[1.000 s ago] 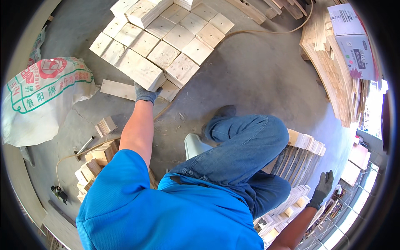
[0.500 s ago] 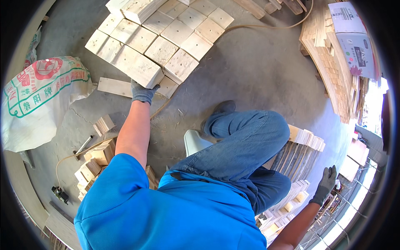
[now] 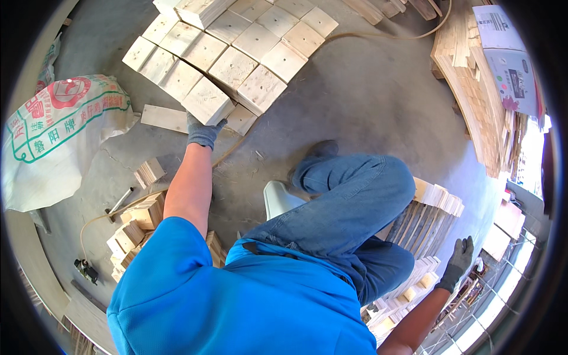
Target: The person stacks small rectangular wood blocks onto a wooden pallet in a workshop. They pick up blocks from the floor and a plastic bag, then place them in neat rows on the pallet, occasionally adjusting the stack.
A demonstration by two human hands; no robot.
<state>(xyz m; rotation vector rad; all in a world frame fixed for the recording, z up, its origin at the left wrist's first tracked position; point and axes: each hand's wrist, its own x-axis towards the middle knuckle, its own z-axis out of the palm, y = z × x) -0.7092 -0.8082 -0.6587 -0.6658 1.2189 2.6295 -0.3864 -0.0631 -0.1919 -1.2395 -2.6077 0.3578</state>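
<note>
My left hand [image 3: 203, 131], in a grey work glove, is closed around the near end of a pale wooden block [image 3: 208, 102]. This block sits at the near corner of a pile of square-faced wooden blocks [image 3: 255, 40], many with a small dark spot on top. Part of my fingers is hidden by the block. Off to the right, my right hand [image 3: 460, 260] hangs in the air, also gloved, with its fingers stretched out and nothing in it. It is nearest to the stacked wood pieces [image 3: 417, 284] beside my leg.
A white printed sack [image 3: 65, 136] stands at the left. Small wood stacks [image 3: 142, 216] lie by my left arm, near a thin hose [image 3: 94, 222]. A flat board [image 3: 164, 118] touches the pile's near side. Tall stacked strips [image 3: 467, 94] and a carton [image 3: 509, 71] stand far right.
The block at my left hand now shows a clearer edge against its neighbour in the row. My right hand has shifted slightly, and its fingers stay stretched.
</note>
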